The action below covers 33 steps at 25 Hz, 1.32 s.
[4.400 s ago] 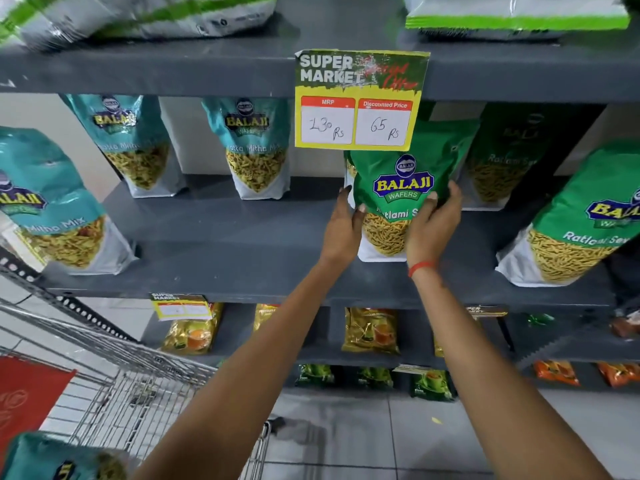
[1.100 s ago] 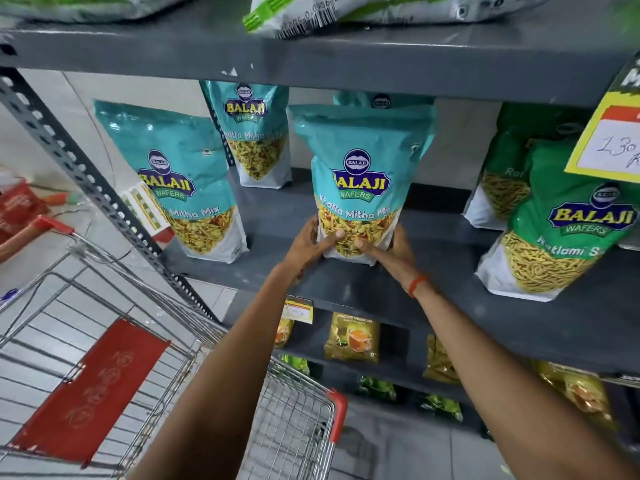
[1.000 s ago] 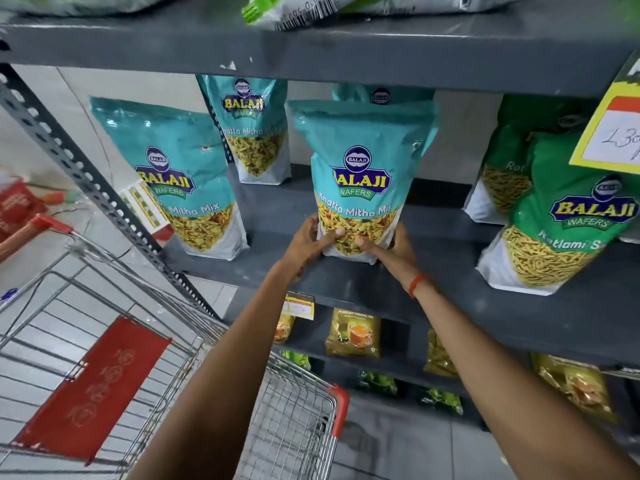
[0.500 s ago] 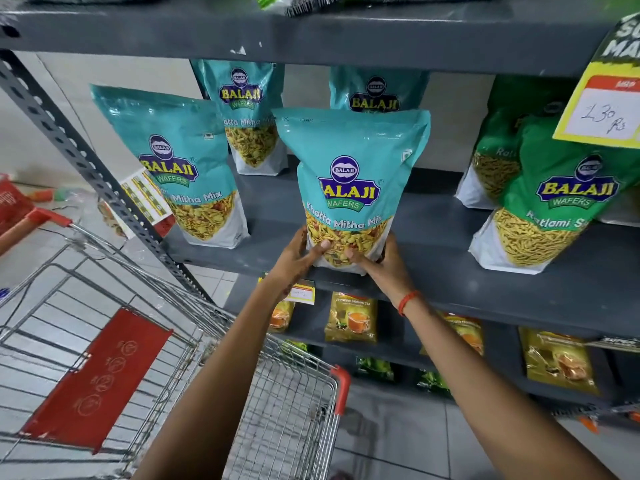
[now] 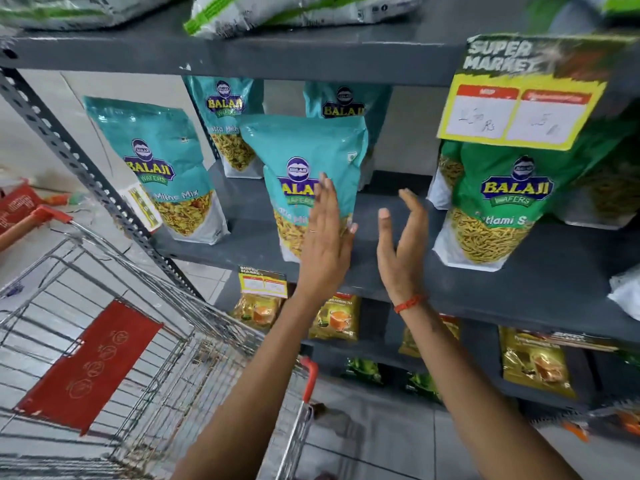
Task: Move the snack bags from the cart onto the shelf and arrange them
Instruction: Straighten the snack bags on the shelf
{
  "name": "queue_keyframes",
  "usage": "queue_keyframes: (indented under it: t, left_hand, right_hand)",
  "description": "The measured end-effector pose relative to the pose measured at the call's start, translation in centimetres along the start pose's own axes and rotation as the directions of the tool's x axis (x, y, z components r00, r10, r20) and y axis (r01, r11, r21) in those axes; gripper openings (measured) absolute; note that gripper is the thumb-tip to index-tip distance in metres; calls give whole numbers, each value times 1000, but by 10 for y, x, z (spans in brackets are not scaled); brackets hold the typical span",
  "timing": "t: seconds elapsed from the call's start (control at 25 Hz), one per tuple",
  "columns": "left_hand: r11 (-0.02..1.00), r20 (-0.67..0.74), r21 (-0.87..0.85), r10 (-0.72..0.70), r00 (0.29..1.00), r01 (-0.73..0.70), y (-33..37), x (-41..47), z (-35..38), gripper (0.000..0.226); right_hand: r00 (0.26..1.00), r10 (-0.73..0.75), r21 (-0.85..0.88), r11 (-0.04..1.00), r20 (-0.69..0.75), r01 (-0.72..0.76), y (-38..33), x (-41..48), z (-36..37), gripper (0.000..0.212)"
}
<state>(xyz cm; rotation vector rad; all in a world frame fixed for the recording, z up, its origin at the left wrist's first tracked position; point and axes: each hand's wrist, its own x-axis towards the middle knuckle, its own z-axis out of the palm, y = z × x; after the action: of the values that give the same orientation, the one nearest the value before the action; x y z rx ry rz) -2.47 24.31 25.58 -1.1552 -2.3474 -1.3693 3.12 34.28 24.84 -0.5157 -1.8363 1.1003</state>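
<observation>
A teal snack bag point(image 5: 304, 150) stands upright at the front of the grey shelf point(image 5: 554, 271). My left hand point(image 5: 327, 237) is open in front of its lower right part, fingers straight. My right hand point(image 5: 401, 244) is open to the right of the bag, apart from it, with a red thread at the wrist. Another teal bag point(image 5: 162, 168) stands to the left, two more teal bags point(image 5: 228, 119) stand behind. A green snack bag point(image 5: 498, 202) stands to the right. The wire cart point(image 5: 156, 358) at lower left shows no bags inside.
A yellow price tag point(image 5: 519, 98) hangs from the shelf above at right. White and green bags point(image 5: 277, 12) lie on the top shelf. Yellow tea packets point(image 5: 334, 318) fill the lower shelf. A perforated steel upright point(image 5: 86, 174) runs diagonally at left.
Both hands gripped the teal bag's bottom half a second ago; now they have let go and pulled back, open. The bag stays standing on the shelf.
</observation>
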Motion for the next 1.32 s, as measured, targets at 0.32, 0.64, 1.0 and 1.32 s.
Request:
queue_keyframes:
  t: [0.32, 0.64, 1.0, 1.32]
  left_hand:
    - [901, 337, -261, -252, 907, 347, 47, 23, 133, 101]
    - [785, 682, -190, -327, 654, 590, 4, 50, 193, 119]
    - [791, 725, -190, -286, 626, 582, 15, 17, 184, 96]
    - [856, 470, -295, -257, 844, 425, 68, 6, 164, 106]
  right_hand:
    - [963, 37, -93, 994, -269, -64, 75, 26, -123, 69]
    - [755, 571, -28, 803, 322, -596, 153, 73, -189, 76]
    - [772, 562, -47, 816, 296, -576, 155, 30, -207, 77]
    - [871, 486, -30, 874, 80, -485, 119, 23, -199, 92]
